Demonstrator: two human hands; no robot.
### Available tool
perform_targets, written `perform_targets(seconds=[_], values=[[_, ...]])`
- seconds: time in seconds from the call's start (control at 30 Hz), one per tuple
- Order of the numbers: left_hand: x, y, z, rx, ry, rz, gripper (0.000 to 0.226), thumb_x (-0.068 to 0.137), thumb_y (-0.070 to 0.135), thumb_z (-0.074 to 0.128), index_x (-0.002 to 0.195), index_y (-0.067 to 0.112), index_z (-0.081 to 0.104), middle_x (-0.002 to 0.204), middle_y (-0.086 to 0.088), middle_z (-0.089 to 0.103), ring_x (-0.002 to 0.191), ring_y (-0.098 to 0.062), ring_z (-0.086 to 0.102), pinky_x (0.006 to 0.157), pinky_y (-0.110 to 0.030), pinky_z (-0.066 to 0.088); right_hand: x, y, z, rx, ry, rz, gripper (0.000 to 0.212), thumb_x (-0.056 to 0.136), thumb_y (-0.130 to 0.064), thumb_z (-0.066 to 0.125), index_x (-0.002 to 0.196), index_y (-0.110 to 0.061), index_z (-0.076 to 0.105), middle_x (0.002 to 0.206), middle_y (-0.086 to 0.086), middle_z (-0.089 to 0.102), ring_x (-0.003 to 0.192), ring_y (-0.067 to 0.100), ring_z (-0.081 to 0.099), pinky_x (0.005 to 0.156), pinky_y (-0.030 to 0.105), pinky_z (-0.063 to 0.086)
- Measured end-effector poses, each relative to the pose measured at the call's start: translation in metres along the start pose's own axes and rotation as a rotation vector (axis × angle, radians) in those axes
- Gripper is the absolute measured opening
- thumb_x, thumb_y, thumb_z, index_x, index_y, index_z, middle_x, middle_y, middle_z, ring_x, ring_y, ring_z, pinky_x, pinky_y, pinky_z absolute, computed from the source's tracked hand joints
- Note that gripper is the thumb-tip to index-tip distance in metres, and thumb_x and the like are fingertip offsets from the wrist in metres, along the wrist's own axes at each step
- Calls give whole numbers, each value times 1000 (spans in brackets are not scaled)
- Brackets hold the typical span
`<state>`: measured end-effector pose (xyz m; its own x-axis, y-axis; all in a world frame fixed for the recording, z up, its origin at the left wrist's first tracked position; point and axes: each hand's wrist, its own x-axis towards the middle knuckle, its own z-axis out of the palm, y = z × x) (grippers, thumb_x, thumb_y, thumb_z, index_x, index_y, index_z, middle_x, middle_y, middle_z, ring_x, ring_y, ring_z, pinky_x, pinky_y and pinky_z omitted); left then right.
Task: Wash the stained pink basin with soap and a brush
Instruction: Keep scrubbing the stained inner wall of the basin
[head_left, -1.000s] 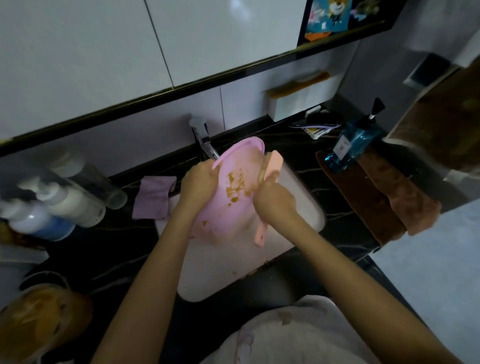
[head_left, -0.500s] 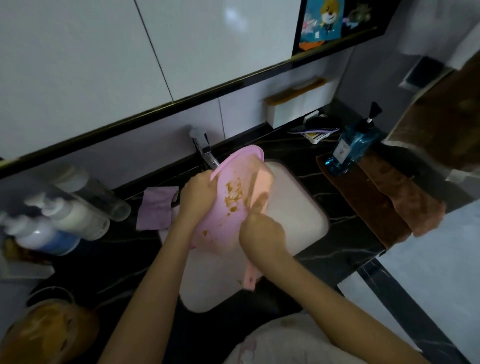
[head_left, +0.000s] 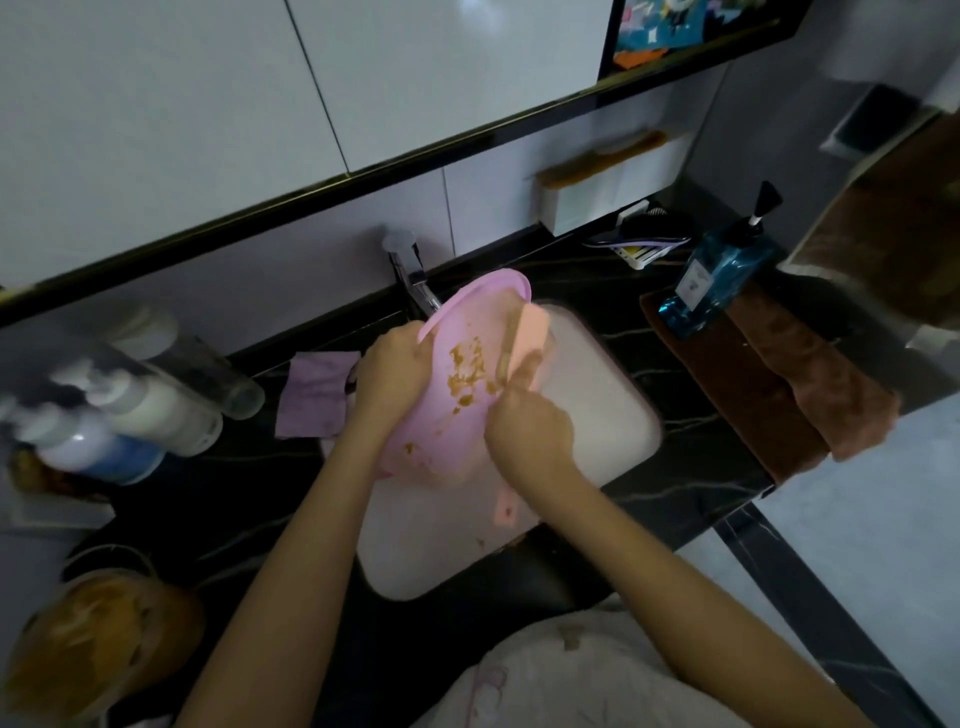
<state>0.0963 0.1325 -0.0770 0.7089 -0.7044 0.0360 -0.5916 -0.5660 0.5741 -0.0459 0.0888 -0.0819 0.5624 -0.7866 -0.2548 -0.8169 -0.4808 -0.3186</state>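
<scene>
The pink basin (head_left: 457, 436) is tilted on edge over the white sink (head_left: 613, 415), its inside facing right and smeared with brown stains (head_left: 467, 371). My left hand (head_left: 392, 371) grips the basin's left rim. My right hand (head_left: 530, 428) holds a pink brush (head_left: 527, 338) by its handle, index finger stretched along it. The brush head lies against the basin's upper right inside, beside the stains. The handle's end (head_left: 506, 506) sticks out below my wrist.
A chrome tap (head_left: 410, 275) rises behind the basin. A blue soap pump bottle (head_left: 719, 278) stands on brown towels (head_left: 769, 384) at right. A purple cloth (head_left: 317, 392) and several bottles (head_left: 135, 410) lie at left. An orange-stained container (head_left: 88, 639) sits at bottom left.
The brush head has shifted over the basin's inside, left over the stains then back toward the right rim. My left hand keeps its hold on the rim.
</scene>
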Motion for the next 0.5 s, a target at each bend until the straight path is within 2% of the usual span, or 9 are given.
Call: perform_targets(seconds=[0.1,0.13,0.2,0.3,0.37,0.43,0.47,0.5], values=[[-2,-2,-1,-8,0,-7,38,100,28,34,77,5,55,75,-9,58,67,-22,52,53,-28,33,34,8,-30,159,-49,195,60,97,-16,32,148,2,6,110,15,63,95,30,62,73,36,42],[-2,-4,0,-14,4,-11,39,100,28,34,80,4,57,75,-9,58,67,-22,53,52,-27,33,29,8,-33,176,-87,196,59,98,-17,31,148,3,7,113,16,63,97,30,62,76,37,44],[-1,-7,-2,-23,4,-1,39,100,27,35,81,3,58,74,-8,58,67,-23,53,52,-26,33,0,7,-28,113,-104,77,63,98,-18,34,148,3,2,109,14,64,93,27,63,75,36,47],[3,-7,-3,-46,27,-10,36,99,27,36,73,8,53,64,1,52,65,-20,51,52,-27,32,-19,5,-23,5,-100,-137,69,98,-20,37,147,1,-7,104,12,63,83,24,60,66,33,38],[-2,-5,2,-61,24,-14,37,99,29,36,70,11,51,62,6,49,62,-18,49,52,-27,31,22,15,-30,37,-111,-27,67,96,-19,35,149,-3,-3,108,15,63,92,30,61,71,37,39],[-7,-5,6,-87,14,-19,39,99,29,37,66,12,50,61,5,50,60,-17,49,52,-26,31,52,25,-48,156,-171,140,65,96,-21,34,150,-9,1,119,18,59,106,34,58,86,41,43],[-10,-6,7,-104,13,-25,40,99,29,37,64,14,48,61,5,50,59,-16,48,52,-26,31,49,26,-51,167,-201,175,63,97,-23,33,150,-10,2,121,19,58,108,34,57,92,42,43],[-11,-7,8,-117,14,-30,41,99,29,38,61,16,46,60,5,50,59,-15,48,51,-25,31,38,28,-49,176,-198,173,62,97,-24,31,150,-10,2,120,19,59,106,33,58,91,42,44]])
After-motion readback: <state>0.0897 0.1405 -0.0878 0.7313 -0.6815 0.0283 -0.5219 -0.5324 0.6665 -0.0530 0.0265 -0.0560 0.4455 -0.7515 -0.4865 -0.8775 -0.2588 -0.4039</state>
